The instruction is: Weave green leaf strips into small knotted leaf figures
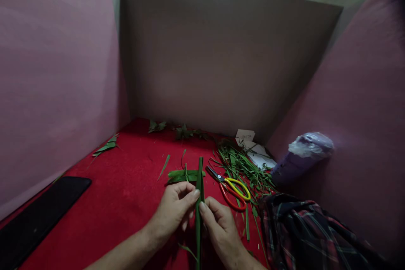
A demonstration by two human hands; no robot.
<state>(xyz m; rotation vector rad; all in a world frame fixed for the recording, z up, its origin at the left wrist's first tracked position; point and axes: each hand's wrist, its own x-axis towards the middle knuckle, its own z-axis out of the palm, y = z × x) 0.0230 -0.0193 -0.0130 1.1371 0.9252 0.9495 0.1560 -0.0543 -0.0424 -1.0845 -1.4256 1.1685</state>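
Note:
A long, narrow green leaf [198, 228] stands lengthwise between my hands, apparently folded along its length. My left hand [179, 202] pinches its left side between thumb and fingers. From the right, my right hand [218, 221] grips the same leaf slightly lower, thumb pressed on it. Just beyond my left hand, a piece of green leaf [177, 176] lies crosswise on the red cloth with a thin stem upright against it. Scissors [232, 190] with one yellow and one red handle lie beside my right hand, blades pointing away to the left.
A heap of cut green leaves [237, 160] lies at the right, near white papers [261, 156] and a purple container with plastic over it [294, 160]. Plaid cloth [310, 228] is at lower right. A black flat object [47, 215] lies left. Leaf figures [182, 132] line the back.

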